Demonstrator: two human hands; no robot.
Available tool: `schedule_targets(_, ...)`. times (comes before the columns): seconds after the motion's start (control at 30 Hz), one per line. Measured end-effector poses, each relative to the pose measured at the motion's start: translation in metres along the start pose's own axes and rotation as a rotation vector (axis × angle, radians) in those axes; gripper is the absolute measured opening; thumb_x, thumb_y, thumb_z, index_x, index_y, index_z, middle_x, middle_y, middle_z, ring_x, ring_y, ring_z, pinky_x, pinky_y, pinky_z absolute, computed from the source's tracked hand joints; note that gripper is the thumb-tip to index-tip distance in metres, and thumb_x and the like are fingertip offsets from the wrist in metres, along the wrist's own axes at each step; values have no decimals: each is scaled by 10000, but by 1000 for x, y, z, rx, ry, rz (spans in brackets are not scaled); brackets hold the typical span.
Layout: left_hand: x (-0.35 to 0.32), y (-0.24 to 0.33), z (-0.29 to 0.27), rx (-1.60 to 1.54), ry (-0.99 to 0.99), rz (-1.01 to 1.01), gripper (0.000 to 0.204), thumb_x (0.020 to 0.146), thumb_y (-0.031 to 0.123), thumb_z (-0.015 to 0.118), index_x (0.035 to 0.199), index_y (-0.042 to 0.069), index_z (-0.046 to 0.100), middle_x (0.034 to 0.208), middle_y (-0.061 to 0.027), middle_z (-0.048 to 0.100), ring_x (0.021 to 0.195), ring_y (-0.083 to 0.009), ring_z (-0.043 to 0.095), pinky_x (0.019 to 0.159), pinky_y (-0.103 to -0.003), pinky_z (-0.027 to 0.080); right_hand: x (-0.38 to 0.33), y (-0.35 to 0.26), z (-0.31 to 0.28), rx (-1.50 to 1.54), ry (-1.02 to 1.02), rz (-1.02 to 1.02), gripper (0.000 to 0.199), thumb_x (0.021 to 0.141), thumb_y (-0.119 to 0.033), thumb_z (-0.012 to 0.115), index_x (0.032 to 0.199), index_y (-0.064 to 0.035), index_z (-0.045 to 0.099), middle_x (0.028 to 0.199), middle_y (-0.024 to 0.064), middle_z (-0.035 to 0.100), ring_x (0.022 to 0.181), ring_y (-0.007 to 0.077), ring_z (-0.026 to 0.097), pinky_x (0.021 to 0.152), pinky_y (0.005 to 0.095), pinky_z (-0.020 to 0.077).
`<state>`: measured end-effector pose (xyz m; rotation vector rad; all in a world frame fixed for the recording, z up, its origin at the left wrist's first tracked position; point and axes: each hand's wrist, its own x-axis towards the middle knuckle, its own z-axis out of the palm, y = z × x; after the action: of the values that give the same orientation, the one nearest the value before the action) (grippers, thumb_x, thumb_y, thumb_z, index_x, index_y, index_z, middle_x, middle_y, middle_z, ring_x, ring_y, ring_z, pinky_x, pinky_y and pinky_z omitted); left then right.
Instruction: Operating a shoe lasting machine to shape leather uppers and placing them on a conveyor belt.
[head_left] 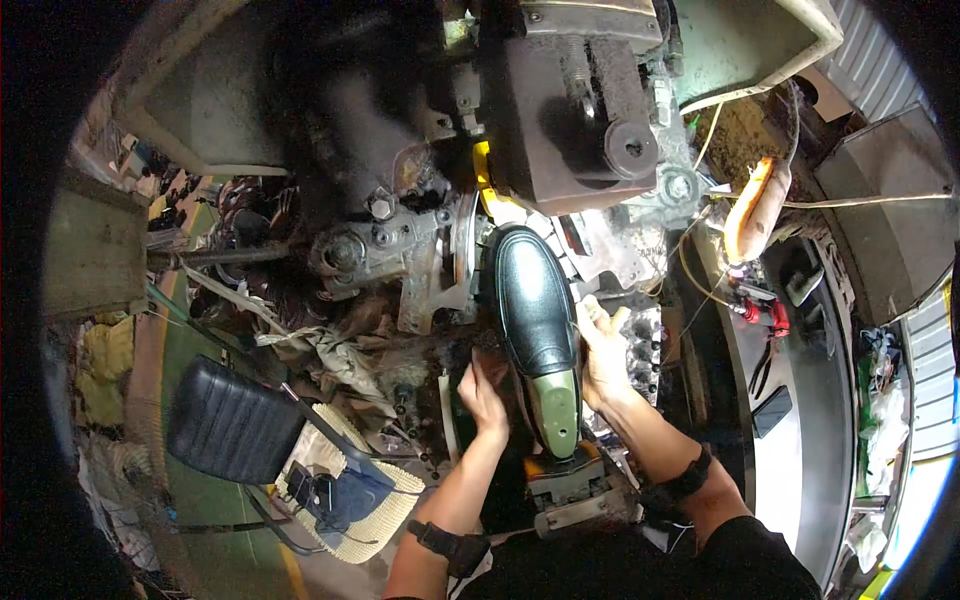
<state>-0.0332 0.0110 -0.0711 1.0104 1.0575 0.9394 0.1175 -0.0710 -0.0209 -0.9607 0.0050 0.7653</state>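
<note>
A glossy black shoe upper [527, 290], stretched over a green shoe last [557, 412], lies toe away from me in the middle. Its toe reaches in among the metal plates of a machine, under bright light. My right hand [603, 350] grips the shoe's right side, its fingers partly bent against the edge. To the left of the shoe, my left hand [484, 397] is held with fingers stretched upward and a small gap from the upper. The last's heel end rests at a metal support block [566, 485] close to my body.
Above the toe hangs a heavy dark machine head [560, 125]. A lit orange lamp [757, 210] hangs at the right. A black-backed chair [235, 420] with a woven seat stands at the lower left. On the white bench [775, 475] at the right lies a dark phone-like slab [771, 411].
</note>
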Motion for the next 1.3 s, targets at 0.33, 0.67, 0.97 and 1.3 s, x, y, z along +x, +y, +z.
schedule_targets(0.33, 59, -89, -189, 655, 155, 525, 527, 1026, 209, 526, 1468, -26, 363, 1520, -217, 397, 1406, -353, 376, 1167, -424, 281, -33, -62, -38, -135, -101, 151, 584, 1006, -214, 615, 1462, -32, 300, 1169, 261, 653, 921, 304, 719, 807, 387, 632)
schedule_targets(0.67, 1, -10, -120, 868, -21, 965, 261, 953, 71, 547, 1188, -15, 623, 1252, -191, 607, 1159, -358, 577, 1035, -491, 417, -46, -110, -151, -371, 144, 77, 627, 1025, -206, 539, 1506, 65, 242, 1241, 272, 608, 1044, 343, 676, 940, 436, 573)
schedule_targets(0.97, -51, -77, -41, -335, -859, -846, 414, 1004, 269, 499, 1356, 51, 519, 1208, -118, 646, 1124, -260, 629, 930, -417, 526, -77, -127, -129, -336, 156, -27, 432, 1012, -170, 560, 1397, 0, 465, 1139, 192, 671, 900, 245, 706, 832, 377, 592)
schedule_targets(1.3, -70, -190, -77, 254, -740, 163, 495, 857, 215, 731, 1305, 75, 575, 1199, -126, 678, 1120, -258, 646, 1000, -390, 479, -72, -113, -92, -242, 57, -158, 306, 1000, -105, 556, 1267, 43, 526, 1069, 176, 692, 865, 232, 701, 795, 356, 593)
